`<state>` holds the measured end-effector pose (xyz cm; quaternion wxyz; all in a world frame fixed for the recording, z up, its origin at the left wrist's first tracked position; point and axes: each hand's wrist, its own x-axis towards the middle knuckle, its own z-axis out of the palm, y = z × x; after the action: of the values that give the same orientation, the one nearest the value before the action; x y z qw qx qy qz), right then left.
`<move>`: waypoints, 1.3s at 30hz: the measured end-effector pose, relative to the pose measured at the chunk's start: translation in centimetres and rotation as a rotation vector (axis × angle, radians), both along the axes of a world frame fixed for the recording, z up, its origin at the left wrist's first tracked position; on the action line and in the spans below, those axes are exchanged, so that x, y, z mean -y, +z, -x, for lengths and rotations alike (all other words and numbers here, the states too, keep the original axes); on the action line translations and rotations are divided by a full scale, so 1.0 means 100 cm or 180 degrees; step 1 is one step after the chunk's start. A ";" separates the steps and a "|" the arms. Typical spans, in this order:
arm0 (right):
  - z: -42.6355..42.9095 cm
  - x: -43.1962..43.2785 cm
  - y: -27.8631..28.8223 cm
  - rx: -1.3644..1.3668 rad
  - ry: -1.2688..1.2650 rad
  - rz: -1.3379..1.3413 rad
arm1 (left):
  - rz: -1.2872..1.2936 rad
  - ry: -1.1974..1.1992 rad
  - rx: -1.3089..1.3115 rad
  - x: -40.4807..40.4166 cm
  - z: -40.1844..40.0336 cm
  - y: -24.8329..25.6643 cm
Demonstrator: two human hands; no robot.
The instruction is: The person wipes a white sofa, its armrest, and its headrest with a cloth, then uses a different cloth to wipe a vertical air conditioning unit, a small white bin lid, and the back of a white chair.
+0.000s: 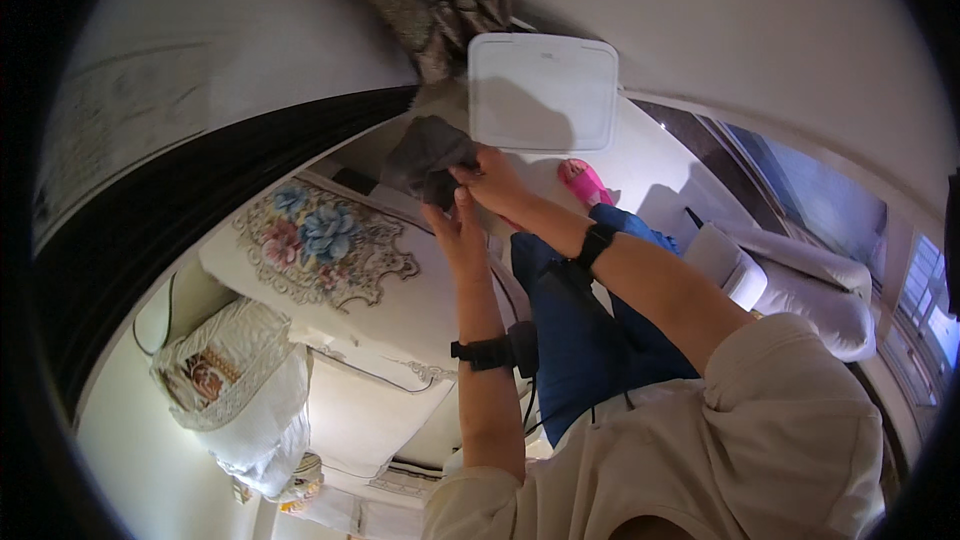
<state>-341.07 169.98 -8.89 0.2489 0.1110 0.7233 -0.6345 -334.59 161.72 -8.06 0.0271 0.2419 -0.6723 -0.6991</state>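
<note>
A dark grey piece of fabric (427, 150), blurred and bunched, is held up in front of me; its exact kind cannot be told. My right hand (493, 181) pinches its right side between thumb and fingers. Just below, my left hand (456, 234) grips the lower dark edge with thumb and fingertips. Both hands are close together, nearly touching. Beyond them stands a white plastic box with a lid (544, 97), with a shadow across it.
A sofa (390, 300) with an embroidered flower cover is at my left, with a lace-covered bundle (232, 382) beyond. A patterned curtain (435, 7) hangs behind the box. A pink slipper (583, 181) is on my foot. A pale armchair (795, 285) stands at right.
</note>
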 end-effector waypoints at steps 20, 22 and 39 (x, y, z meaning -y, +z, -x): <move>-0.074 -0.218 -0.203 0.0254 -0.1139 -0.1469 | 0.3598 -0.2926 -0.1604 -0.193 0.066 -0.223; -0.076 -0.221 -0.203 0.0442 -0.1191 -0.1408 | 0.3484 -0.2987 -0.1966 -0.202 0.094 -0.228; -0.158 -0.259 -0.212 0.0931 -0.1888 -0.0573 | 0.2032 -0.0784 0.0317 -0.078 -0.019 -0.195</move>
<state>-325.26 195.93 -30.09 0.1438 0.4278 0.6692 -0.5903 -332.65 169.50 -27.56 -0.0161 0.1720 -0.8818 -0.4389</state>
